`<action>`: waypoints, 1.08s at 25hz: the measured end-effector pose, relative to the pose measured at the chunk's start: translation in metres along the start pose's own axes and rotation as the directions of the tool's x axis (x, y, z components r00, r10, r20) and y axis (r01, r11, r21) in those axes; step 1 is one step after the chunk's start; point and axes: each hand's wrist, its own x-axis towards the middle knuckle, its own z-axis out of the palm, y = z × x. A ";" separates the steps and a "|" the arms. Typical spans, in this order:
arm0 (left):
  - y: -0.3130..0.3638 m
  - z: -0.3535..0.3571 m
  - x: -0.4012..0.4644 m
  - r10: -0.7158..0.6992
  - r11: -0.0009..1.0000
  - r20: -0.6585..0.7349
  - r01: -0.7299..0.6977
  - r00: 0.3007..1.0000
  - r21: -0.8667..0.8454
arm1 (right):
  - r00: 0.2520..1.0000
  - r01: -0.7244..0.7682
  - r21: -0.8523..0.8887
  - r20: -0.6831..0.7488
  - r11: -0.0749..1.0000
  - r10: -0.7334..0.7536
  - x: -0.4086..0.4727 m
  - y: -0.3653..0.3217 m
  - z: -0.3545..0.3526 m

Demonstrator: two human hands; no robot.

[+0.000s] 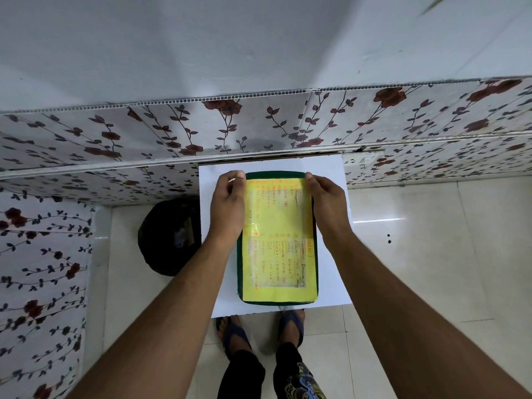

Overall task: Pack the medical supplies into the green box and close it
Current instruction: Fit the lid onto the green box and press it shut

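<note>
The green box (315, 254) lies on a small white table (331, 174), its lid down and covered by a yellow sheet (276, 254) with handwritten orange and dark text. My left hand (227, 208) grips the box's far left edge, fingers curled over the corner. My right hand (328, 205) holds the far right edge in the same way. No loose medical supplies show; the inside of the box is hidden.
A black bag or bin (169, 237) sits on the floor left of the table. Floral wall panels (259, 125) run close behind the table and down the left side. My feet in blue sandals (259, 329) stand on pale floor tiles under the table's near edge.
</note>
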 end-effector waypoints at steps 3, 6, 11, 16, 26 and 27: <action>-0.017 -0.030 -0.043 -0.126 0.983 0.071 0.114 0.990 0.145 | 0.989 -0.034 -0.141 0.141 0.989 0.054 -0.039 0.022 -0.027; -0.038 -0.052 -0.088 -0.290 0.936 0.309 0.202 0.906 0.287 | 0.913 -0.118 -0.258 0.351 0.959 0.207 -0.083 0.048 -0.043; -0.049 -0.043 -0.101 -0.281 0.941 0.285 0.205 0.916 0.270 | 0.904 -0.075 -0.293 0.383 0.953 0.189 -0.095 0.053 -0.045; -0.052 -0.035 -0.100 -0.284 0.937 0.227 0.220 0.931 0.269 | 0.921 -0.060 -0.338 0.344 0.939 0.183 -0.090 0.052 -0.043; -0.036 -0.032 -0.108 -0.314 0.943 0.256 0.269 0.914 0.194 | 0.890 -0.102 -0.370 0.381 0.923 0.251 -0.083 0.037 -0.047; -0.033 -0.035 -0.111 -0.324 0.937 0.249 0.272 0.913 0.219 | 0.900 -0.062 -0.405 0.373 0.912 0.226 -0.086 0.034 -0.049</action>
